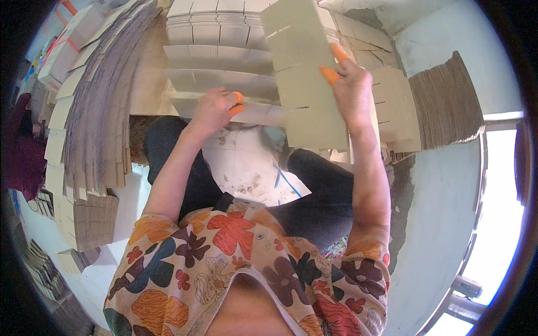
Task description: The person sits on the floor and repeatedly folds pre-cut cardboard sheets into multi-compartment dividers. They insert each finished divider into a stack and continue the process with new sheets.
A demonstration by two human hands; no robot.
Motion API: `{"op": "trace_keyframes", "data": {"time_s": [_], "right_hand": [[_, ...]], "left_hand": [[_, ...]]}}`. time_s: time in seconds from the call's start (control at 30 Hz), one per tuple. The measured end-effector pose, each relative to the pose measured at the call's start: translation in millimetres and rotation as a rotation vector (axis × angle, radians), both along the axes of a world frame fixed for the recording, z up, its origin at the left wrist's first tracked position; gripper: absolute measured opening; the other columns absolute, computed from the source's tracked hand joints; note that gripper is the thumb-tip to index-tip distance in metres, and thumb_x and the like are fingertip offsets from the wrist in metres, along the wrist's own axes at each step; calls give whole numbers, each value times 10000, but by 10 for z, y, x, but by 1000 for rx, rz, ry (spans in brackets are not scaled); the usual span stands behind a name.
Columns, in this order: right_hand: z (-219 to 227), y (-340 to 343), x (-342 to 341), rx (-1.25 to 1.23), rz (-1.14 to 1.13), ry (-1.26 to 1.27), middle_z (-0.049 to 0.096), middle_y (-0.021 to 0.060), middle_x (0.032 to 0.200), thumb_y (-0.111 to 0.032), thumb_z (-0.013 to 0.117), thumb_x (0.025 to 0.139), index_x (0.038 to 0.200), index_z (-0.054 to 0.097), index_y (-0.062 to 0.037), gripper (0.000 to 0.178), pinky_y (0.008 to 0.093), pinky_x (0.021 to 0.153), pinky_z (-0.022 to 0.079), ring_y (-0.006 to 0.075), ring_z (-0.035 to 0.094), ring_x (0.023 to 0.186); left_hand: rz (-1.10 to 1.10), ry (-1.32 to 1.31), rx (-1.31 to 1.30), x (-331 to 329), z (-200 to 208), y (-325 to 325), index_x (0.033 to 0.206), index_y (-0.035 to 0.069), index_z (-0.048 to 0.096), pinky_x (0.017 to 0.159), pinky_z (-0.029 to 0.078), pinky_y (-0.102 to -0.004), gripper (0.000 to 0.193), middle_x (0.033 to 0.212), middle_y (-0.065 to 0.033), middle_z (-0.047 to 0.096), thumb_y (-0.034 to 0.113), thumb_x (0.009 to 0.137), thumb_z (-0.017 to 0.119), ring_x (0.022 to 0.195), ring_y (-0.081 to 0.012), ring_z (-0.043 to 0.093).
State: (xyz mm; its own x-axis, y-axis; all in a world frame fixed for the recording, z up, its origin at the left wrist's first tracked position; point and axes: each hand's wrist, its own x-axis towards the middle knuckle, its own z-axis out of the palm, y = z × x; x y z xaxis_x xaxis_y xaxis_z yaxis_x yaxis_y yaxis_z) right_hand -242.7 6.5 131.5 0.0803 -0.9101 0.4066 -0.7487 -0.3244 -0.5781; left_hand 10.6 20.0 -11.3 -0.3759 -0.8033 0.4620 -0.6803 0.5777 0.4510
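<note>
My right hand (354,92) grips a long slotted cardboard strip (305,78) by its right edge, with orange finger covers on the thumb and a finger. The strip is held up at a tilt, its short slits cut in from one side. My left hand (214,111), also with orange covers on two fingertips, is closed at the nearest of several cardboard strips standing in rows. That nearest strip (263,113) appears pinched between the covered fingertips. Behind it, more slotted strips (218,57) stand one after another in parallel, spaced apart.
A tall curved stack of cardboard pieces (101,112) rises at the left, with a white box (70,47) beyond it. Flat slotted strips (218,28) are piled at the back. Another cardboard stack (445,101) stands at the right against the wall (443,190).
</note>
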Motion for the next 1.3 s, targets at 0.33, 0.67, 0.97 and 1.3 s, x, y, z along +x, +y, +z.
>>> {"op": "trace_keyframes", "data": {"time_s": [0.33,0.67,0.97,1.3], "right_hand": [[-441,-402,344,-35,151,131,596,256,738,-20,626,748,1052,596,35,311,428,622,479,409,604,728],[-355,-315,458,63,108,122,602,247,785,-63,666,773,1179,580,-25,417,338,618,475,297,597,627],[-746,-467,469,59,259,144,589,270,816,-45,661,766,1141,562,48,398,381,674,472,346,628,759],[-358,-270,630,314,109,437,616,258,806,-123,637,793,1024,552,31,290,459,718,472,402,609,802]], "left_hand": [[-77,132,-21,-15,-167,-101,759,53,578,595,456,-380,157,683,-81,595,65,674,710,646,-270,544],[-45,150,5,-40,-115,-85,740,48,575,590,450,-428,108,651,-134,562,62,688,668,682,-317,550],[-70,150,-14,-44,-153,-116,742,56,573,593,446,-390,145,666,-97,577,58,676,703,664,-280,544],[-41,176,33,-48,-179,-138,732,52,581,605,451,-411,98,673,-117,571,55,691,670,691,-294,558]]}}
